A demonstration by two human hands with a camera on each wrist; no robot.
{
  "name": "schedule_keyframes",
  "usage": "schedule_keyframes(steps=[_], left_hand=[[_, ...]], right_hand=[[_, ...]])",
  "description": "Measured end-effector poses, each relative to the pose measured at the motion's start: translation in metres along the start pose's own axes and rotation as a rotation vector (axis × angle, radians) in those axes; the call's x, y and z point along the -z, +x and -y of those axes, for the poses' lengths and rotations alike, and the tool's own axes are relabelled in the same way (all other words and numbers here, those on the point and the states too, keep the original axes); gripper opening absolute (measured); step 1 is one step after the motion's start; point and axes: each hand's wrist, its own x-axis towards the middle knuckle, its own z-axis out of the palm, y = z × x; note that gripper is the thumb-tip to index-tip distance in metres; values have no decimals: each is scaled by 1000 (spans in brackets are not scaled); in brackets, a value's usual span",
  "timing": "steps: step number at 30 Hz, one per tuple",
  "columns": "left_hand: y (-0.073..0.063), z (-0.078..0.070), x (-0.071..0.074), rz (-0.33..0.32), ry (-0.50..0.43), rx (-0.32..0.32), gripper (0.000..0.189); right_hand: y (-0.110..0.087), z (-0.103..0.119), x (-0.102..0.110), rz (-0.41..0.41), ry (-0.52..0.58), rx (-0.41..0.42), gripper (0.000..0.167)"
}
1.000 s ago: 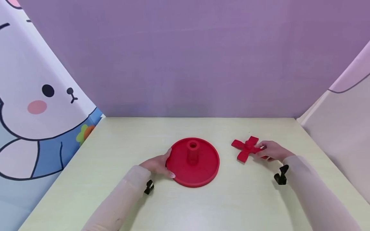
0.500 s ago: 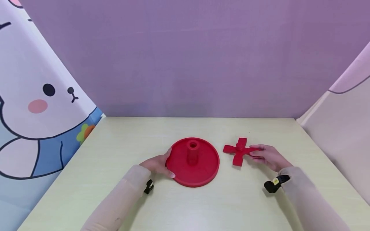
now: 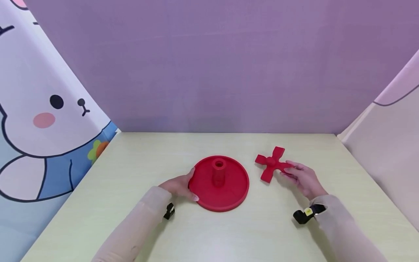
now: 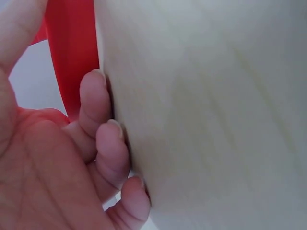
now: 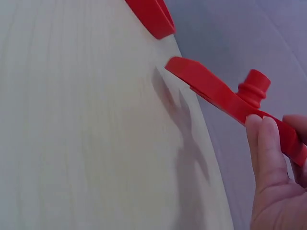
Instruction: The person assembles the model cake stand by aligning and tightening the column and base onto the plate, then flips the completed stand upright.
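Observation:
A red round base (image 3: 209,198) with a raised rim lies on the table, and a hollow upright post (image 3: 218,178) stands at its middle. My left hand (image 3: 180,187) holds the base by its left edge, thumb and fingers spread along the rim; the left wrist view shows bent fingers (image 4: 112,151) against the tabletop beside the red rim (image 4: 74,52). To the right, my right hand (image 3: 304,178) pinches one arm of a red four-armed cross piece (image 3: 271,162). This piece is tilted above the table, its ridged round stub (image 5: 253,88) facing up.
The pale wooden table (image 3: 235,236) ends at a purple backdrop (image 3: 209,72). Printed cloth hangs on the left (image 3: 49,120), and a pale cloth (image 3: 386,153) hangs on the right. Each wrist bears a black camera mount (image 3: 304,215).
My right hand has moved left with the cross piece, then turned and tilted it. The wrist has rotated too. My left hand and the round base have stayed in place.

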Motion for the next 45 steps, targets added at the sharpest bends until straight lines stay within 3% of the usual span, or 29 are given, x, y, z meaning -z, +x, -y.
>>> schedule_keyframes(steps=[10,22,29,35,40,45], left_hand=[[1,-2,3,-8,29,5,116],[6,-5,4,1,23,-20,115],[7,2,-4,14,12,2,116],[3,2,-1,7,16,-10,116],[2,2,0,8,0,-22,116],[4,3,-1,12,-18,-32,116]], right_hand=[[1,-4,-26,-55,15,167,33],[-1,-11,-56,-92,-55,244,35],[-14,-21,-67,-94,-65,234,34],[-12,-26,-83,-109,-95,246,28],[-8,-31,-99,-124,-143,263,43],[-3,-34,-113,-131,-257,304,41]])
